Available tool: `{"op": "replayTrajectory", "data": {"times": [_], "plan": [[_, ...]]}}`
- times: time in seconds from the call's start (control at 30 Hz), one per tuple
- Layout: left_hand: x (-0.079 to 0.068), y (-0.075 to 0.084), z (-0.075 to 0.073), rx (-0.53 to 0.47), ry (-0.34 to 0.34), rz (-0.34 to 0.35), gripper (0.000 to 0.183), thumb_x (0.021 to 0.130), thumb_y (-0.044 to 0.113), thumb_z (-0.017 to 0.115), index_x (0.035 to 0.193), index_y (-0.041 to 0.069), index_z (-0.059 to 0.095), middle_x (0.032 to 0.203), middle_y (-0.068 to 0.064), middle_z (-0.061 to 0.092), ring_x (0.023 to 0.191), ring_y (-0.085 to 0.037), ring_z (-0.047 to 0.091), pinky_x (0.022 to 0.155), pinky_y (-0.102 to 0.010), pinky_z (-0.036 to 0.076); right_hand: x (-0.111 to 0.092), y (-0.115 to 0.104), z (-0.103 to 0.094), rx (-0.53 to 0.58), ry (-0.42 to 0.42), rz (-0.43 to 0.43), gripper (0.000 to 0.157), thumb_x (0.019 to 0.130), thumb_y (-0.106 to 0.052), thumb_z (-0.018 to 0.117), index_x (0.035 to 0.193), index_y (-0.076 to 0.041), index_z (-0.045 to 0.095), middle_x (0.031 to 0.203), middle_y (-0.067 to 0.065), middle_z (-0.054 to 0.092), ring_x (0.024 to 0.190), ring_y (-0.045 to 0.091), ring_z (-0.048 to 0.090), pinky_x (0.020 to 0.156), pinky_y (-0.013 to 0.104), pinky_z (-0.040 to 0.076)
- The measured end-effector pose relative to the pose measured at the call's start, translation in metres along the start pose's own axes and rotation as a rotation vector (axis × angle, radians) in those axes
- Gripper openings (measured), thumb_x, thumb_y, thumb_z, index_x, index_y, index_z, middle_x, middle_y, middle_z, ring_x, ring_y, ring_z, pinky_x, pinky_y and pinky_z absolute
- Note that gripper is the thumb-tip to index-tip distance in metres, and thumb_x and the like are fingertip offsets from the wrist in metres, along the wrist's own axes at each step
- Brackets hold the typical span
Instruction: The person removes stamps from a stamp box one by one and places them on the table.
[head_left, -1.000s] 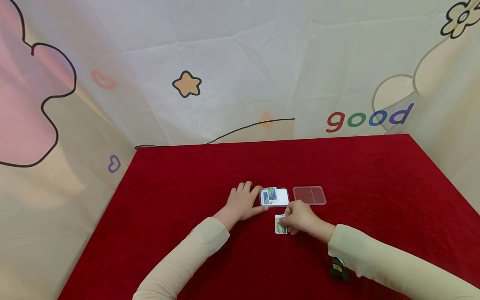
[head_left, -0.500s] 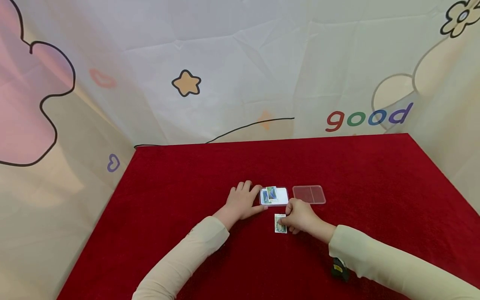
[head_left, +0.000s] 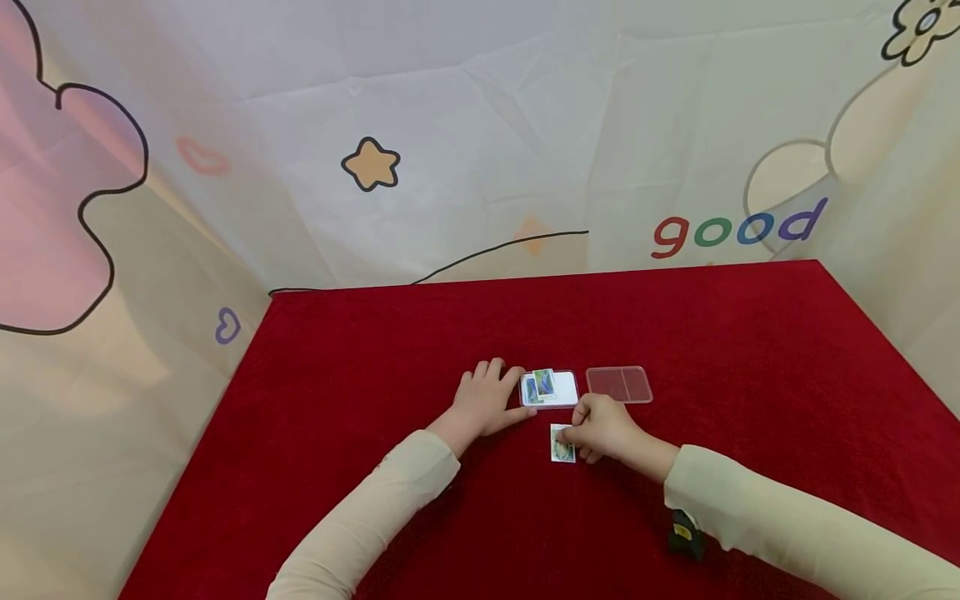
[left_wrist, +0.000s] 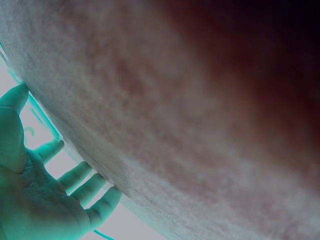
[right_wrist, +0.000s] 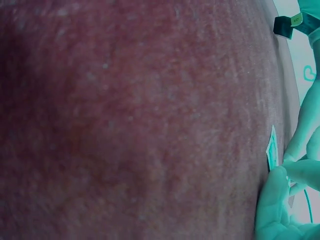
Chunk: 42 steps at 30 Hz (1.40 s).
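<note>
A small stamp (head_left: pixel 561 455) with a green picture and white border lies on the red cloth. My right hand (head_left: pixel 606 429) pinches its right edge between thumb and index finger; the stamp's toothed edge shows in the right wrist view beside the fingertips (right_wrist: pixel 278 175). Just beyond it sits a shallow clear box (head_left: pixel 566 406) with a white inside. Two blue-green stamps (head_left: pixel 544 383) overlap at the box's left side. With fingers spread, my left hand (head_left: pixel 483 403) lies flat on the cloth, its thumb and index finger at the box's left edge.
A clear, divided plastic lid (head_left: pixel 628 384) lies right of the box, partly behind the right hand. Red cloth (head_left: pixel 375 350) covers the table up to a printed curtain (head_left: pixel 465 150). Beneath the right cuff a dark device (head_left: pixel 684 537) with a yellow label shows.
The head view has shifted slightly. Both hands, the box and the stamps keep almost the same places; the right fingers stay at the stamp's edge.
</note>
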<state>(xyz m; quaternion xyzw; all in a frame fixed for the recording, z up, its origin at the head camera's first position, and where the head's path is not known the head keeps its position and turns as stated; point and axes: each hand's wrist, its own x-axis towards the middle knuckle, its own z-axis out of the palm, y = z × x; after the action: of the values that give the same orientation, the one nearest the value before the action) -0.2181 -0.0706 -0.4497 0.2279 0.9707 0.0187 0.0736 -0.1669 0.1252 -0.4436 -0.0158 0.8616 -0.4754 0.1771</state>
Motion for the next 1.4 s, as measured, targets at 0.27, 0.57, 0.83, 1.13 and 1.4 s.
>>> {"op": "replayTrajectory", "data": {"times": [0.27,0.57,0.83,1.13,1.4], "plan": [[0.003,-0.002,0.003,0.005,0.009,0.004,0.064,0.088,0.06,0.053,0.138,0.021,0.043,0.133,-0.01,0.043,0.122,-0.026,0.041,0.095,-0.041,0.041,-0.002,0.0,-0.004,0.022,0.007,0.017,0.02,0.079,-0.007,0.072,0.081,0.001,0.053,0.061,0.008,0.059,0.046,0.012,0.057,0.047,0.031,0.052],[0.004,-0.003,0.003,0.001,0.012,0.006,0.064,0.088,0.061,0.052,0.138,0.022,0.042,0.135,-0.009,0.042,0.123,-0.026,0.041,0.096,-0.042,0.04,0.003,0.003,-0.012,0.008,0.042,-0.025,0.024,0.08,-0.007,0.071,0.089,0.004,0.052,0.06,0.007,0.057,0.046,0.011,0.057,0.049,0.03,0.052],[0.004,-0.003,0.003,0.003,-0.002,-0.006,0.064,0.088,0.061,0.052,0.139,0.023,0.041,0.136,-0.008,0.042,0.124,-0.025,0.039,0.097,-0.042,0.039,0.005,0.0,-0.016,-0.101,0.096,-0.114,0.024,0.079,-0.008,0.072,0.089,0.004,0.055,0.062,0.005,0.056,0.048,0.008,0.052,0.049,0.026,0.047],[0.003,-0.003,0.003,0.0,-0.005,-0.014,0.064,0.088,0.06,0.053,0.139,0.023,0.041,0.136,-0.008,0.042,0.124,-0.025,0.039,0.096,-0.041,0.04,0.005,-0.005,-0.011,-0.213,0.172,-0.199,0.022,0.077,-0.01,0.073,0.088,0.005,0.061,0.071,0.008,0.065,0.06,0.01,0.052,0.054,0.025,0.042],[0.003,-0.002,0.004,0.01,-0.009,-0.015,0.064,0.088,0.061,0.052,0.139,0.023,0.042,0.136,-0.008,0.042,0.123,-0.024,0.04,0.095,-0.04,0.04,0.008,-0.008,-0.009,-0.227,0.203,-0.202,0.025,0.078,-0.009,0.073,0.092,0.008,0.061,0.074,0.009,0.062,0.065,0.014,0.054,0.058,0.026,0.043]]}}
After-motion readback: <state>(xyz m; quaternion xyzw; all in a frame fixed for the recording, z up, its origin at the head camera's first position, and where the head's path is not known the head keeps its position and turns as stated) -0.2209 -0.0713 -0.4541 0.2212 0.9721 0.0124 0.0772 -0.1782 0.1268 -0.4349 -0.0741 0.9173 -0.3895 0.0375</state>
